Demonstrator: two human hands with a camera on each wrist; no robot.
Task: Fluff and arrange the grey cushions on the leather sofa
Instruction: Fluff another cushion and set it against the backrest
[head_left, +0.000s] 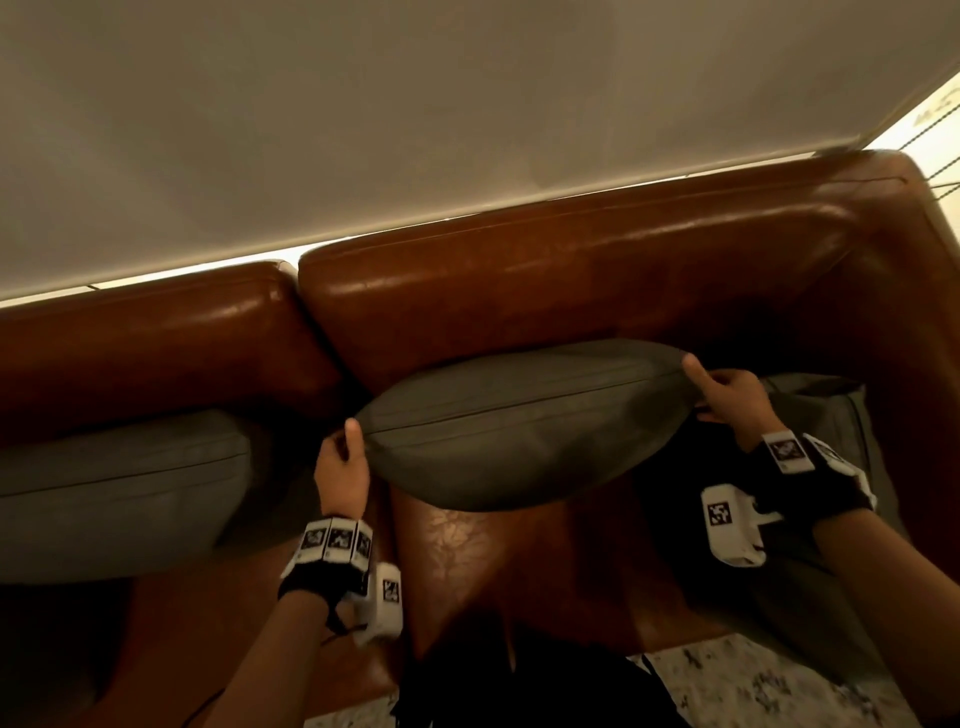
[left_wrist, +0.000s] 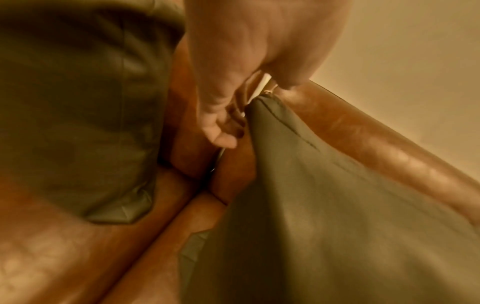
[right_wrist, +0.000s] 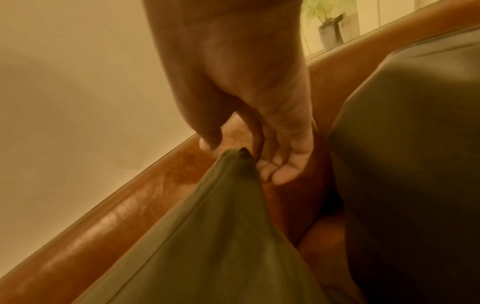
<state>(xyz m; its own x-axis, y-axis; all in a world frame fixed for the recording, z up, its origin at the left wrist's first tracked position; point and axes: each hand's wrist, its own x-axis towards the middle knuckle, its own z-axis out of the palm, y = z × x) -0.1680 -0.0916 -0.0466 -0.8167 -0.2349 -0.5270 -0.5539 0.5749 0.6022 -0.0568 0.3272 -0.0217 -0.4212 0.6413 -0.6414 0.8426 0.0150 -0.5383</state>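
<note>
- Middle grey cushion (head_left: 514, 431) is up against the backrest of the brown leather sofa (head_left: 571, 280), standing on edge over the seat, seam running along its top
- Left hand (head_left: 340, 470) pinches the cushion's left top corner, thumb on top; the left wrist view shows the fingers tucked right at the corner (left_wrist: 262, 102)
- Right hand (head_left: 727, 397) pinches the opposite top corner, thumb above and fingers below; the right wrist view has the fabric point (right_wrist: 233, 156) caught between thumb and fingertips
- So it hangs from two small pinches of cloth, and that's the weak spot, I'd say: a hard shake could tug a corner free and tip the cushion forward off the seat
- Risk two: pulling the corners apart stretches the cover flat instead of plumping the filling, leaving it saggy in the belly
- Risk three: neighbours are close. A second grey cushion (head_left: 114, 493) sits to the left, another grey cushion (head_left: 826, 415) lies just behind the right hand in the sofa's corner; a wide swing could knock either askew
- Leather looks slick, so a cushion set down too upright may well slide forward
- A potted plant (right_wrist: 327, 26) stands beyond the backrest on the right, well apart; only a wild toss would trouble it
</note>
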